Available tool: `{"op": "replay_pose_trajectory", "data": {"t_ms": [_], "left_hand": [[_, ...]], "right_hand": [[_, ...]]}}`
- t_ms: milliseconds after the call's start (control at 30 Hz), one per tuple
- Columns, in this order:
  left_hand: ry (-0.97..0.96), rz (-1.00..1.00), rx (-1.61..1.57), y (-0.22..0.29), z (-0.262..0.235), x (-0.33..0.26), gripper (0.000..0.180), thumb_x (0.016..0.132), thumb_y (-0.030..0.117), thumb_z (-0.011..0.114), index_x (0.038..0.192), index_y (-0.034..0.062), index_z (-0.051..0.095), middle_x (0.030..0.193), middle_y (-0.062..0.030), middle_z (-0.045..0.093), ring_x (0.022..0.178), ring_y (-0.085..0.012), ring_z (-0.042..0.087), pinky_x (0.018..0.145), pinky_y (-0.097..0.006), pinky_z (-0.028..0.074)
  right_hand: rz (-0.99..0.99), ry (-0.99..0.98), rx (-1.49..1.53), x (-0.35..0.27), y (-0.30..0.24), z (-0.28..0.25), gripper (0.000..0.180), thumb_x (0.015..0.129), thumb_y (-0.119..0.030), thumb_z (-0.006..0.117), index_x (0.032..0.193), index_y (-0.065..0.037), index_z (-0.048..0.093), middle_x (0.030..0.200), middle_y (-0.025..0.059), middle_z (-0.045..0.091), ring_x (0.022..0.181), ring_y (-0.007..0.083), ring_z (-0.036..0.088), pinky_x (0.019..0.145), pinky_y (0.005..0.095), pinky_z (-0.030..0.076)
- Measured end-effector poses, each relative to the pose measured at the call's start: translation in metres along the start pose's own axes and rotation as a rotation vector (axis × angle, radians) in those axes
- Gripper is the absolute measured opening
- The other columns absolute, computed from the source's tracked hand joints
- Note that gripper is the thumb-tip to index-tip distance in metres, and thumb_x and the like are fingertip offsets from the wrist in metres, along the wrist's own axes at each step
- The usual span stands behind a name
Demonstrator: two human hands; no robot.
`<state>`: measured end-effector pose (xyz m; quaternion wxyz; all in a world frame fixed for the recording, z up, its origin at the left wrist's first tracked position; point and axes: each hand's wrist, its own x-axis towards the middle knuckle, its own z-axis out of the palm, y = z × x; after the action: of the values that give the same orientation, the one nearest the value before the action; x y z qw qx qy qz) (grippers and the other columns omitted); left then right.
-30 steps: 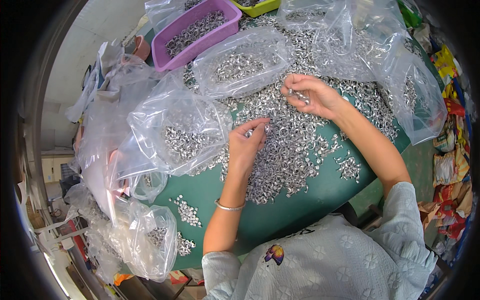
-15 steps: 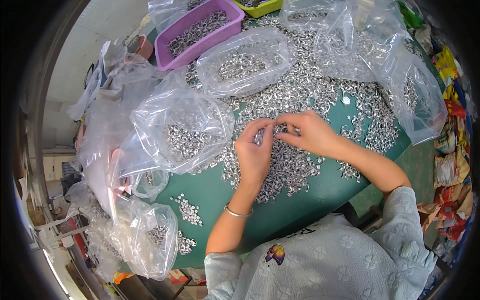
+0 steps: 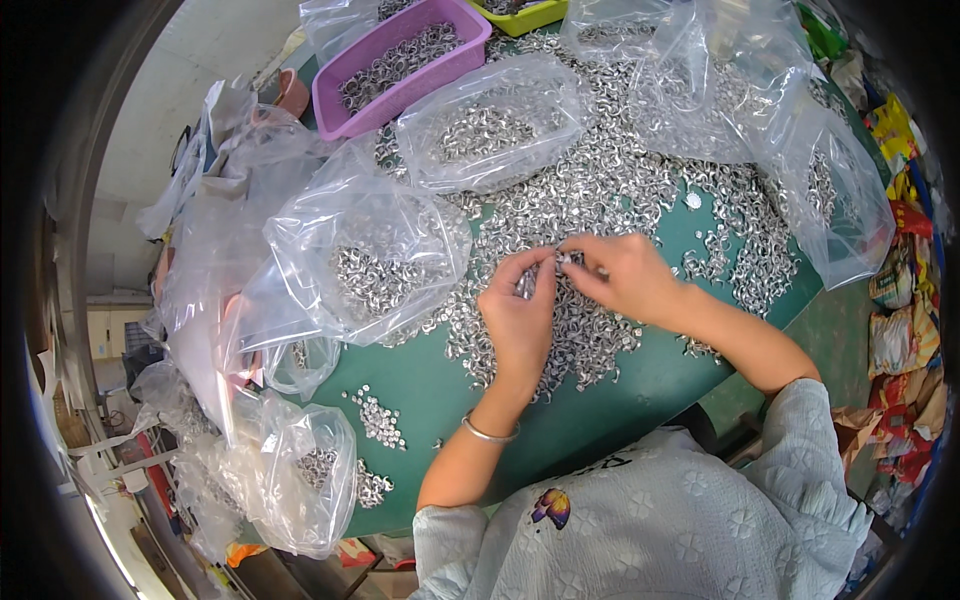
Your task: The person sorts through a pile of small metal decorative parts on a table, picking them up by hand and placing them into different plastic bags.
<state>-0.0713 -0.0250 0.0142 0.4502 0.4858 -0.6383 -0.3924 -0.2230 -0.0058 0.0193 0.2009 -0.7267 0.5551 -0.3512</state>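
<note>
Over a heap of small silver curved metal pieces, my two hands meet at the fingertips. My left hand is closed in a pinch, thumb against forefinger, with a bangle on its wrist. From the right, my right hand pinches at the same spot, its fingertips touching or nearly touching the left ones. What lies between the fingers is too small to make out. Silver pieces show in the gaps around the fingers; I cannot tell whether they are held or lie behind.
Clear plastic bags of the same pieces stand left, far and right on the green table. A purple basket and a yellow-green one are at the back. Small round silver bits lie left. Colourful packages line the right.
Both hands have shifted slightly right and nearer to me, still pinching together. A small silver bit beside my left forearm has come into view.
</note>
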Motion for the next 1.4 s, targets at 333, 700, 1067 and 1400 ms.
{"op": "replay_pose_trajectory", "data": {"t_ms": [333,700,1067,1400], "left_hand": [[-0.09,-0.596,-0.749,-0.006,-0.007,0.005,0.019,0.082,0.003,0.056,0.1,-0.0054,0.058,0.074,-0.0017,0.051,0.063,-0.009,0.044,0.049,-0.019,0.033],[-0.144,-0.806,-1.101,-0.009,-0.012,0.013,0.025,0.092,0.024,0.043,0.092,0.001,0.051,0.08,-0.0071,0.049,0.065,-0.0143,0.045,0.045,-0.023,0.034],[-0.091,-0.961,-1.256,-0.009,-0.017,0.008,0.023,0.091,0.015,0.048,0.107,0.0,0.048,0.084,-0.0079,0.048,0.064,-0.0124,0.042,0.046,-0.02,0.032],[-0.222,-1.049,-1.243,-0.012,-0.023,-0.005,0.024,0.094,0.025,0.044,0.102,0.004,0.051,0.069,-0.0042,0.046,0.056,-0.0111,0.039,0.042,-0.02,0.028]], "right_hand": [[0.165,-0.077,0.17,0.006,0.016,-0.017,0.015,0.083,-0.013,0.058,0.093,-0.004,0.064,0.068,0.0135,0.062,0.057,0.0256,0.058,0.055,0.0339,0.046],[0.031,-0.171,-0.435,0.053,0.046,0.002,0.015,0.077,-0.024,0.064,0.079,-0.009,0.065,0.069,0.0131,0.063,0.069,0.0323,0.062,0.06,0.0426,0.049],[0.664,-0.183,1.588,0.028,0.042,-0.038,0.017,0.087,-0.02,0.054,0.088,-0.003,0.055,0.065,0.0001,0.051,0.048,0.0092,0.041,0.035,0.0176,0.025],[0.175,-0.159,0.053,0.012,0.048,-0.036,0.019,0.079,-0.019,0.065,0.096,-0.01,0.067,0.066,0.0052,0.062,0.05,0.0186,0.054,0.052,0.0332,0.043]]}}
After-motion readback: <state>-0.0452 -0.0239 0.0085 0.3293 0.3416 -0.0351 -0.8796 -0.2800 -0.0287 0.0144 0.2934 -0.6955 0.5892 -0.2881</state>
